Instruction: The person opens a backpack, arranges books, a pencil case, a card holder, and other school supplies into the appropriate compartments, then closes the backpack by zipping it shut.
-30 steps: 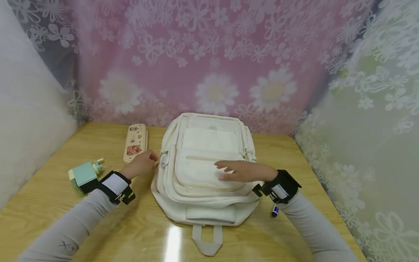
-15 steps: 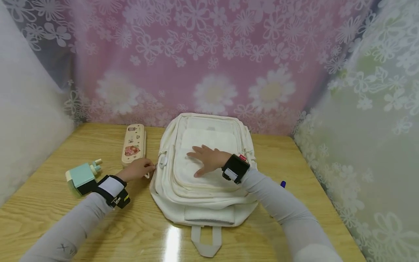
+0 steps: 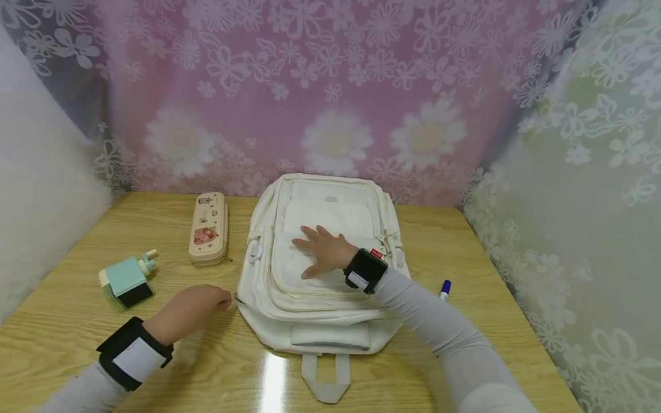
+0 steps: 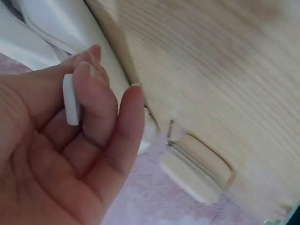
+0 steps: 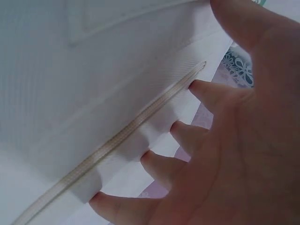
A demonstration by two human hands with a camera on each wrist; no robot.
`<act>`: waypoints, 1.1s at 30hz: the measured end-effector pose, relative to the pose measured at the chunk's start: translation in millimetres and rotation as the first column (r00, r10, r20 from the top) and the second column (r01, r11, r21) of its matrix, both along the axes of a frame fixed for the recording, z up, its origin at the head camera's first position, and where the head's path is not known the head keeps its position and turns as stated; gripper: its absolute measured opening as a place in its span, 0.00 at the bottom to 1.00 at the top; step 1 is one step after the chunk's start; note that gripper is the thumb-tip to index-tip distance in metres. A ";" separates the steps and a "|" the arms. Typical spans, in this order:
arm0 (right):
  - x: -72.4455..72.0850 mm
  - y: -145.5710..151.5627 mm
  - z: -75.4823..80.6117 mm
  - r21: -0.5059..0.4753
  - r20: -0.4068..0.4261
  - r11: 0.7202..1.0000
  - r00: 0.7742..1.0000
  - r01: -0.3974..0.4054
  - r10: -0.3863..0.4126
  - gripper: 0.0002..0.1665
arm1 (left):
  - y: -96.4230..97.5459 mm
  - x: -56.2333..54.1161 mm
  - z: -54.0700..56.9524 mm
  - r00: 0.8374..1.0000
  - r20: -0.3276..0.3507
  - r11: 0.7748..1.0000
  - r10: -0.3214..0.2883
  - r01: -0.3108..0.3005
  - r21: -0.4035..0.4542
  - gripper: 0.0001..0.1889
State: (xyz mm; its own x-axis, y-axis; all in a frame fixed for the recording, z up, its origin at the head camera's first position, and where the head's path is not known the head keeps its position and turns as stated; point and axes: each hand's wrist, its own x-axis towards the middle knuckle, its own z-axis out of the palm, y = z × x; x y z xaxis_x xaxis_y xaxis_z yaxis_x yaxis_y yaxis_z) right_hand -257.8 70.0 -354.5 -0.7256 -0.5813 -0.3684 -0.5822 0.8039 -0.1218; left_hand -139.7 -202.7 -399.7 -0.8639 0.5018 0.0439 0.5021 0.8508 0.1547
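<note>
A cream backpack (image 3: 330,209) lies flat on the wooden table, its top handle loop toward me. By its lower left side, my left hand (image 3: 191,310) pinches a small white zipper pull (image 4: 71,99) between thumb and curled index finger. In the head view that pull is hidden by the hand. My right hand (image 3: 327,252) rests on the backpack's front pocket with fingers spread. Up close in the right wrist view, its fingertips (image 5: 152,161) press the white fabric beside a zipper (image 5: 126,129).
A cream pencil case (image 3: 206,229) with printed pictures lies left of the backpack. Nearer me at the left is a teal boxy object (image 3: 126,278) with a yellow-tipped end. A blue-capped marker (image 3: 445,288) lies to the right, partly behind my right sleeve.
My left hand has moved from beside the pencil case toward me along the backpack's left edge. My right hand has shifted left and settled spread on the front pocket.
</note>
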 end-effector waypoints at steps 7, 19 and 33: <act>4.1 -2.9 -3.0 -0.018 -0.030 1.000 1.000 0.002 -0.003 0.52 | 12.1 24.8 0.4 0.998 0.017 0.997 -0.060 0.060 0.044 0.13; 0.2 -5.2 -5.2 0.007 -0.057 1.000 0.998 0.029 -0.029 0.52 | 73.3 43.9 -0.2 0.981 -0.031 0.977 -0.194 0.196 0.088 0.08; 2.9 4.7 4.0 -0.045 0.017 0.999 0.999 -0.030 0.031 0.43 | 31.7 18.0 8.4 0.983 0.166 0.961 -0.083 0.035 0.273 0.07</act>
State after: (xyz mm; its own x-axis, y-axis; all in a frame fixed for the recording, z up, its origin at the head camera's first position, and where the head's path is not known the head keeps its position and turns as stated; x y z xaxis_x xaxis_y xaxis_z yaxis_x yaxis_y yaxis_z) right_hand -254.9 74.6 -350.5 -0.7007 -0.6191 -0.3546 -0.6038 0.7794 -0.1676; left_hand -121.7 -171.0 -391.3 -0.8393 0.5425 0.0352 0.4949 0.7358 0.4622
